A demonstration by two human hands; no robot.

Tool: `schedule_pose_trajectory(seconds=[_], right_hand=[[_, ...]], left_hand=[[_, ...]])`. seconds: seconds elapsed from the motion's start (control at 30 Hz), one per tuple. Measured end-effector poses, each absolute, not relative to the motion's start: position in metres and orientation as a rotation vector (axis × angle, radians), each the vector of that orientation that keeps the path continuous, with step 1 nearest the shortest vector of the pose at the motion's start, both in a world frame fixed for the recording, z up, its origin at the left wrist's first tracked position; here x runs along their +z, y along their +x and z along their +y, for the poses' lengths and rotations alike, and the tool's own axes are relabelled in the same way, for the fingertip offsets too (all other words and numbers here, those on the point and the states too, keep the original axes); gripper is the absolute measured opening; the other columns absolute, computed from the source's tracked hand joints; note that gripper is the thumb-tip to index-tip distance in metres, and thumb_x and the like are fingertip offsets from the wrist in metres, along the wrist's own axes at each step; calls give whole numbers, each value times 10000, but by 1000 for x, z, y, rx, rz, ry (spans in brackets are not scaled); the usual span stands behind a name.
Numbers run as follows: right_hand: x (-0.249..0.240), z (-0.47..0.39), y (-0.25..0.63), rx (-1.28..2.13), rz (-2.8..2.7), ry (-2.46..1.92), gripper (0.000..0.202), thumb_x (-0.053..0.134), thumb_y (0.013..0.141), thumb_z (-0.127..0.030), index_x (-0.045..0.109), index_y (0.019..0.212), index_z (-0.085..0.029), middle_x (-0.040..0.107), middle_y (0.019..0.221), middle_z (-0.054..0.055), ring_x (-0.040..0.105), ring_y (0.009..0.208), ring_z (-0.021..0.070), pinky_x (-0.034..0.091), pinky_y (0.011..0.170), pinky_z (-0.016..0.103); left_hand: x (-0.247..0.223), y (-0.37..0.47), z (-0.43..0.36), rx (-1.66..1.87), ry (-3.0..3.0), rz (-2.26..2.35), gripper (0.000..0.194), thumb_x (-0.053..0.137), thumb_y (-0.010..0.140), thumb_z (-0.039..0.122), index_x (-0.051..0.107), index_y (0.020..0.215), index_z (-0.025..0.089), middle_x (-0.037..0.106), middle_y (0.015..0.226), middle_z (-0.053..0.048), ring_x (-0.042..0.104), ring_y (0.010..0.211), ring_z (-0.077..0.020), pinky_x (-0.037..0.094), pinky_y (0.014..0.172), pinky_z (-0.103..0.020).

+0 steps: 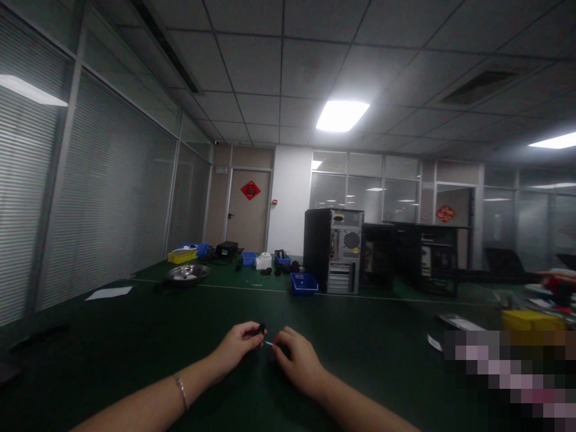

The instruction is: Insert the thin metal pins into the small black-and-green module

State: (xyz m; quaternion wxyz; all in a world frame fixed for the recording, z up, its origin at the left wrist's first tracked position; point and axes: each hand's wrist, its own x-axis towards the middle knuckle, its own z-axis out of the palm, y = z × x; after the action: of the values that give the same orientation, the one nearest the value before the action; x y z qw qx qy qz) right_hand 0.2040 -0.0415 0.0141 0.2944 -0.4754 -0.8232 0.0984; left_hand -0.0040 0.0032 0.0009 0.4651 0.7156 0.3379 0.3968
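Over the dark green table [189, 330], my left hand [240, 347] is closed on a small black part [261, 329], which pokes out between thumb and fingers. What kind of part it is, I cannot make out. Close beside it on the right, my right hand [294, 357] pinches a thin, light-coloured pin-like piece [269, 343] whose tip points left toward the black part. The gap between the two hands is narrow. Most of the thin piece is hidden by my right fingers, and whether it touches the black part is too small to tell.
Ahead stands a black computer case [333, 252], a blue bin [303, 284] at its left. A metal bowl [188, 273], a yellow basket [182, 256] and a white sheet [109, 293] lie to the left. On the right are a yellow box [532, 320] and a blurred, pixelated area.
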Motion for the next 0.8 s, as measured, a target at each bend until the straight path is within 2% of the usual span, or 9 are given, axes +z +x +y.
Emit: schedule_pose_trajectory(seconds=[0.27,0.5,0.8], right_hand=[[12,-37,205,251,-2178,-1272,150,554,935,-235,701,964,-225,660,986,30,627,871,179,442,745,238],[9,-34,203,244,-2179,-1262,168,524,947,-225,691,946,-219,654,982,34,623,861,174,433,752,241],[9,-31,201,230,-2159,-1263,166,537,924,-188,700,906,-212,672,944,38,628,849,179,437,742,238]], left_hand=[[9,-3,-2,935,1762,813,180,645,935,251,669,1076,141,718,1026,-52,670,1001,-251,496,930,-471],[2,0,3,973,1705,833,233,624,956,243,621,1169,150,710,1027,-52,693,929,-232,544,868,-450],[-2,2,8,975,1728,848,192,628,954,231,636,1124,142,714,971,-40,700,886,-220,560,838,-432]])
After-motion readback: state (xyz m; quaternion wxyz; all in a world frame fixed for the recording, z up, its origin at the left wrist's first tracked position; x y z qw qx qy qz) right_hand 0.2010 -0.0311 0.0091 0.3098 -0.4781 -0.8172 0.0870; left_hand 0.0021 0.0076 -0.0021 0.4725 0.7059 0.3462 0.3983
